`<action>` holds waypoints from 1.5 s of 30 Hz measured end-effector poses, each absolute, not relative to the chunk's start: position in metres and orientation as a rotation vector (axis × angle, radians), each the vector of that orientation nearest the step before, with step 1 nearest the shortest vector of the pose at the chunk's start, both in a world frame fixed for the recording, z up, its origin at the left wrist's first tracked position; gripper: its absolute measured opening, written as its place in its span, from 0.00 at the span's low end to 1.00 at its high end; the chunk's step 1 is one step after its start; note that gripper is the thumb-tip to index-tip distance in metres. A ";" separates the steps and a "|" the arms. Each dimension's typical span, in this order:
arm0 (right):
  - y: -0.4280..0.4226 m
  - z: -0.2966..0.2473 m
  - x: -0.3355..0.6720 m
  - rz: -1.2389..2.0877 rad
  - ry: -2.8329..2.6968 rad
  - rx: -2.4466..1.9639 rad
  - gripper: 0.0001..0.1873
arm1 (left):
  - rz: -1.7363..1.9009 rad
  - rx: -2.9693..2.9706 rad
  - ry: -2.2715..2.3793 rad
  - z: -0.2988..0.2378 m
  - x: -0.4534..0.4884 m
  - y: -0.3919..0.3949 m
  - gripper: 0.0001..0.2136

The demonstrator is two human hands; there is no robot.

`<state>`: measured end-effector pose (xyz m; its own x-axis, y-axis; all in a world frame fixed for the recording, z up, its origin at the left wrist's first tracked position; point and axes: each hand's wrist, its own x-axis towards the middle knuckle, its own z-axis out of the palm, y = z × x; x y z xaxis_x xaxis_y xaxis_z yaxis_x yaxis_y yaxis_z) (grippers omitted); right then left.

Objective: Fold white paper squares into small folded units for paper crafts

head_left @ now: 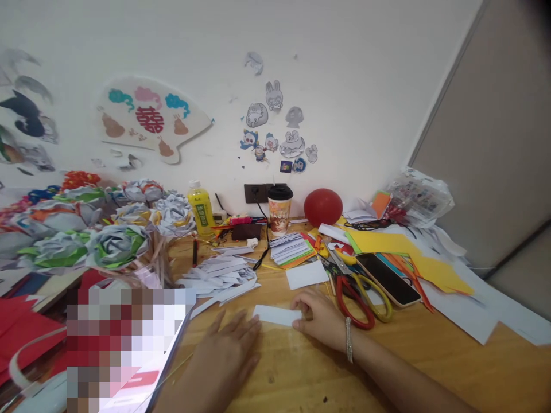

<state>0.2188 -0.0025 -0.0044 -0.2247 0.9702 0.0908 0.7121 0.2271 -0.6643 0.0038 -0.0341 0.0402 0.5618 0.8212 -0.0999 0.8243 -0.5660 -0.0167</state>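
A narrow strip of white paper (276, 315) lies on the wooden table in front of me. My right hand (321, 316) pinches its right end between thumb and fingers. Flat on the table, my left hand (228, 350) has its fingers stretched out, with the fingertips at the strip's left end; whether they touch it I cannot tell. Beyond the left hand is a loose pile of folded white paper strips (221, 275). A white paper rectangle (306, 276) rests just past my right hand, in front of a stack of paper slips (289, 250).
Scissors with red and yellow handles (355, 302) and a black-screened phone (390, 279) lie to the right. A lit screen (172, 338) stands at left by paper flowers (116, 246). Behind are a yellow bottle (201, 212), a lidded cup (279, 212) and a red balloon (322, 207).
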 end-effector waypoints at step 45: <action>-0.015 0.000 0.212 0.464 -2.576 -0.971 0.06 | 0.330 3.139 0.758 0.018 -0.005 -0.021 0.10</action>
